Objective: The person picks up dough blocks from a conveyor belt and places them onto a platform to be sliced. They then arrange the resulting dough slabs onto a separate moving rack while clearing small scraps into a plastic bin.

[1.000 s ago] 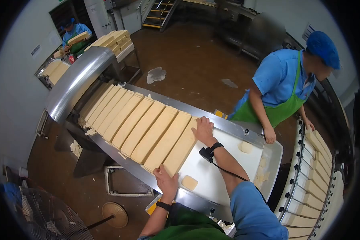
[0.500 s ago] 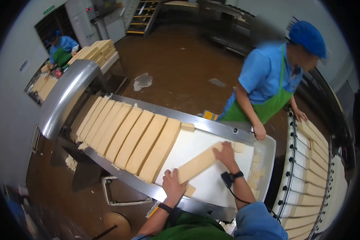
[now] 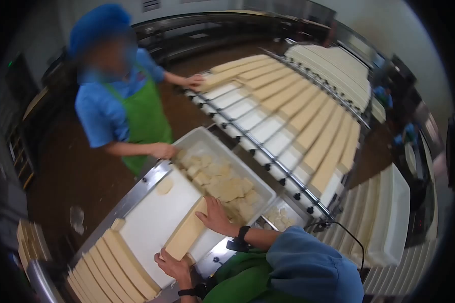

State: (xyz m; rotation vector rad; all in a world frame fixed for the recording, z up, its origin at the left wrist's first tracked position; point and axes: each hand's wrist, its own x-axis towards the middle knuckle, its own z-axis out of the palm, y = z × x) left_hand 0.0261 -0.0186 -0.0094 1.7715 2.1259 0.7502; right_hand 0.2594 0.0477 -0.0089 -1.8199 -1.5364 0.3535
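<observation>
Now clamping a pale strip by both ends with left fingers and right fingers; shifted closer to the tub beyond the right, so clear of the row near the left.

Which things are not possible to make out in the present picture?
In the head view:
Underside of the pale strip held by the left hand and right hand: hidden by the strip itself.
Scrap tray: floor covered by pale scraps.
Leftmost strips in the row: lower ends cut by the bottom edge.
Lower blue shape at right: too small, blurred.
</observation>
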